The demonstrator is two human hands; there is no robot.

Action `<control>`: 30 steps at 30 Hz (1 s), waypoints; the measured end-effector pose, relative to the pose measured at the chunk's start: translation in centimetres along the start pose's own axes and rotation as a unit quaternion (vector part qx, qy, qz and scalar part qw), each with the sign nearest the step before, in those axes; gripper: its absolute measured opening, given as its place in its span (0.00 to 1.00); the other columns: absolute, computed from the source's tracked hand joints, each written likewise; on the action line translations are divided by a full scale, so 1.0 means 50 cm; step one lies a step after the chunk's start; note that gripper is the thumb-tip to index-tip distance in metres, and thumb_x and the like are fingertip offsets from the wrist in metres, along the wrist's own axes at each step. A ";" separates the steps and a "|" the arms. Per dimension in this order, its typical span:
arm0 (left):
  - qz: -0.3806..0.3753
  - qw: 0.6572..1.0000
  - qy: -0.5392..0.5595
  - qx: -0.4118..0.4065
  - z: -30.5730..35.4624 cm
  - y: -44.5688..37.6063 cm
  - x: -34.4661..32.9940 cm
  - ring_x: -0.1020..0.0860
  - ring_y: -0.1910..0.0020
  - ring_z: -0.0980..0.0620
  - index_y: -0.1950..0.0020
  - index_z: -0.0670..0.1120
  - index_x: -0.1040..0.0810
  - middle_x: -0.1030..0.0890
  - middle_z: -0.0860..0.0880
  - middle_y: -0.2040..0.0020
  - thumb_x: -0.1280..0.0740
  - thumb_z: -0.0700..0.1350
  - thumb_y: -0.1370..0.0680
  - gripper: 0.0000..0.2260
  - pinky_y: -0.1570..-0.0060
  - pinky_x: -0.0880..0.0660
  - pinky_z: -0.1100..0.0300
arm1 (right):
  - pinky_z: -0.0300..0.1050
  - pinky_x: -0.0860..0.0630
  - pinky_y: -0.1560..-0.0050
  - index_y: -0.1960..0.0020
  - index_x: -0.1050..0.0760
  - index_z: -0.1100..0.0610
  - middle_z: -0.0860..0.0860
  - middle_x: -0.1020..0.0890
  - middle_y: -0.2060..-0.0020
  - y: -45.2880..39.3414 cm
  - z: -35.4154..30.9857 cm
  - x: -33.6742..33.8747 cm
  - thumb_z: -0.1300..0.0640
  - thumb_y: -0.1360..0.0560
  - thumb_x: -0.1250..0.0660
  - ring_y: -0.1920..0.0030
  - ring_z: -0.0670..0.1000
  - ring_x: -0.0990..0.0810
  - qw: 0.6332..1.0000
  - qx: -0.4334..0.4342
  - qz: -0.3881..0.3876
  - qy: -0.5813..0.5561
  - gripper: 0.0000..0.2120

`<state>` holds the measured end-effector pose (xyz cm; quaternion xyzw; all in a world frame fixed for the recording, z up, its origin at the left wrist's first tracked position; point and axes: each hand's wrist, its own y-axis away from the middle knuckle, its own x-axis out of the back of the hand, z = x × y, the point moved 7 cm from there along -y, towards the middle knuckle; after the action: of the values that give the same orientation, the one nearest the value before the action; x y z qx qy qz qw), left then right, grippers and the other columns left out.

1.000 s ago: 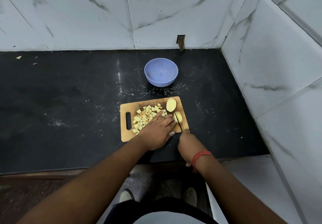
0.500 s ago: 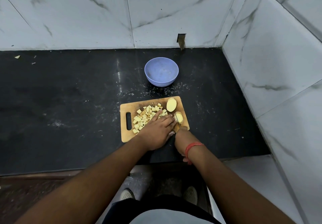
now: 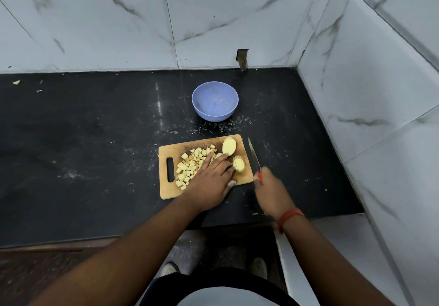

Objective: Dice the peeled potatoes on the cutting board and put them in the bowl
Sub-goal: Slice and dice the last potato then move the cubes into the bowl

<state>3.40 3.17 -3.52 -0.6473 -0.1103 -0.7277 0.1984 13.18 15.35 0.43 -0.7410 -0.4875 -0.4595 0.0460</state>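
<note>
A wooden cutting board point(image 3: 167, 190) lies on the black counter, with a pile of diced potato point(image 3: 190, 165) on its left half. Two potato halves sit at its right end, one point(image 3: 229, 146) at the far corner and one point(image 3: 238, 164) nearer me. My left hand point(image 3: 211, 177) lies flat over the dice, its fingers stretched toward the far half. My right hand point(image 3: 270, 191) grips a red-handled knife point(image 3: 253, 154) just off the board's right edge, blade pointing away from me. The empty blue bowl point(image 3: 215, 101) stands behind the board.
Marble-tiled walls close the counter point(image 3: 83, 139) at the back and on the right. A small scrap point(image 3: 16, 82) lies far left near the back wall. The counter's front edge runs just under my forearms.
My right hand has pulled the knife off the board to the right, away from the near potato half. My left hand has stayed on the dice.
</note>
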 end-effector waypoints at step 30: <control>-0.008 0.998 0.014 -0.059 -0.015 -0.027 0.021 0.35 0.24 0.46 0.30 0.45 0.25 0.26 0.47 0.29 0.47 0.53 0.17 0.22 0.21 0.51 0.44 | 0.40 0.29 0.55 0.46 0.24 0.52 0.46 0.29 0.54 -0.119 -0.025 -0.030 0.57 0.26 0.30 0.58 0.47 0.25 0.992 0.119 0.045 0.002 0.09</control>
<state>2.05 3.93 -2.45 -0.6465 -0.0698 -0.7437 0.1553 7.67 16.80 -2.21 -0.7504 -0.5047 -0.3975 0.1555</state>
